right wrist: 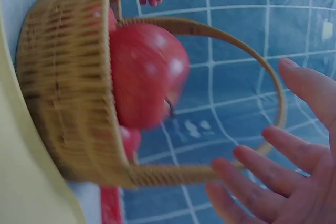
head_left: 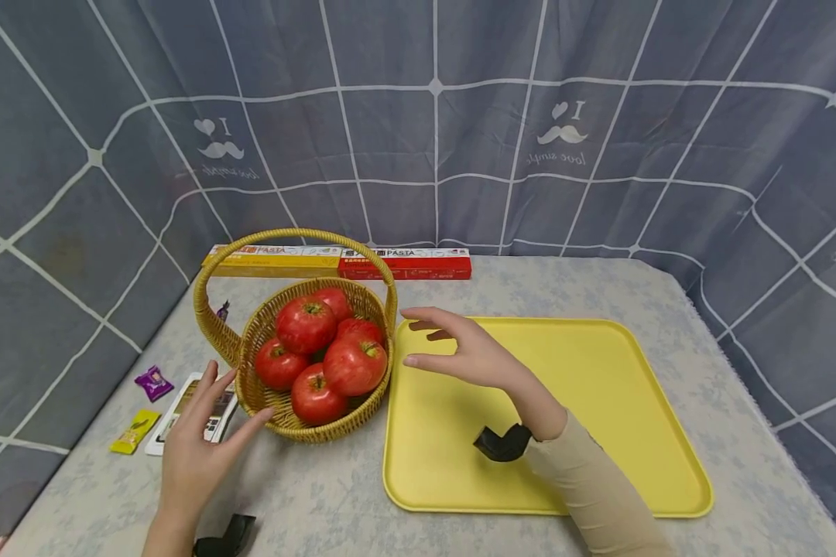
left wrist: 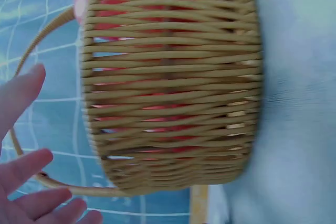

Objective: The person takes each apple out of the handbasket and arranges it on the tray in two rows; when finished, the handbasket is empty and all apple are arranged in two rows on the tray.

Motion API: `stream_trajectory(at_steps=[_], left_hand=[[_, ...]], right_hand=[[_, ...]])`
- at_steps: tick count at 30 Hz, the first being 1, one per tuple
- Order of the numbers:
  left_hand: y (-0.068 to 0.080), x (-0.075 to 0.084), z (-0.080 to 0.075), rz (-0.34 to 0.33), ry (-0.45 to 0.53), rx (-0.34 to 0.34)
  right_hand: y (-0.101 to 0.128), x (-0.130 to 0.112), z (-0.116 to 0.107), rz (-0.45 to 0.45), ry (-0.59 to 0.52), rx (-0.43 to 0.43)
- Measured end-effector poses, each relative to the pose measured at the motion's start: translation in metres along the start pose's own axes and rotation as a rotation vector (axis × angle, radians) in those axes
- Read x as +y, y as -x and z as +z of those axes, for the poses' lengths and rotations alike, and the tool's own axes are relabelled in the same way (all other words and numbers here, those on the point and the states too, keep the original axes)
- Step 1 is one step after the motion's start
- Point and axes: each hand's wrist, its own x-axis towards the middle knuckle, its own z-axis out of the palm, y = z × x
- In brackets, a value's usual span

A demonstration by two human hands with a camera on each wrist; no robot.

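While both hands (head_left: 197,442) (head_left: 468,352) are spread wide, wicker basket (head_left: 313,435) between them, red apples (head_left: 354,365) inside

The place is a curtained work area; the room type is indeterminate. A checked curtain (head_left: 488,131) borders the patterned surface (head_left: 327,499) at rear and sides.

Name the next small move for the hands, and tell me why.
Probably bring the left hand and right hand inward to grip the round, golden-tan wicker basket of round red apples: both are open on opposite sides of it, and neither holds anything.
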Motion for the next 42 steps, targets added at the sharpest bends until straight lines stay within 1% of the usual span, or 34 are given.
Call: stream_trajectory(at_steps=[2, 6, 9, 11, 13, 14, 17, 18, 23, 29, 33, 36, 40, 42], left_hand=[[0.003, -0.004, 0.003, -0.088, 0.03, 0.008], [0.006, -0.011, 0.011, -0.219, 0.169, -0.028], [0.008, -0.015, 0.017, -0.308, 0.294, -0.087], [0.008, -0.017, 0.019, -0.363, 0.345, -0.114], [0.008, -0.019, 0.02, -0.409, 0.404, -0.13], [0.008, -0.019, 0.02, -0.43, 0.434, -0.126], [0.008, -0.02, 0.021, -0.466, 0.505, -0.103], [0.007, -0.02, 0.022, -0.472, 0.515, -0.094], [0.006, -0.019, 0.021, -0.495, 0.543, -0.067], [0.005, -0.02, 0.02, -0.5, 0.554, -0.074], [0.004, -0.02, 0.021, -0.506, 0.55, -0.076], [0.005, -0.021, 0.022, -0.502, 0.555, -0.072], [0.005, -0.022, 0.022, -0.5, 0.566, -0.071], [0.006, -0.023, 0.022, -0.507, 0.556, -0.076]], right_hand=[[-0.01, 0.001, 0.01, -0.01, -0.045, 0.006], [-0.024, 0.004, 0.028, -0.003, -0.09, 0.008], [-0.029, 0.007, 0.04, 0.017, -0.112, 0.014], [-0.031, 0.01, 0.047, 0.036, -0.135, 0.014], [-0.033, 0.014, 0.052, 0.051, -0.149, 0.011], [-0.034, 0.015, 0.055, 0.057, -0.149, 0.009], [-0.037, 0.02, 0.06, 0.07, -0.121, 0.003], [-0.037, 0.021, 0.062, 0.073, -0.106, 0.002], [-0.04, 0.026, 0.067, 0.075, -0.07, -0.008], [-0.04, 0.026, 0.069, 0.107, -0.047, -0.003], [-0.04, 0.025, 0.072, 0.143, -0.03, 0.031], [-0.04, 0.026, 0.076, 0.152, -0.042, 0.073], [-0.039, 0.026, 0.079, 0.14, -0.063, 0.124], [-0.037, 0.025, 0.08, 0.132, -0.062, 0.144]])
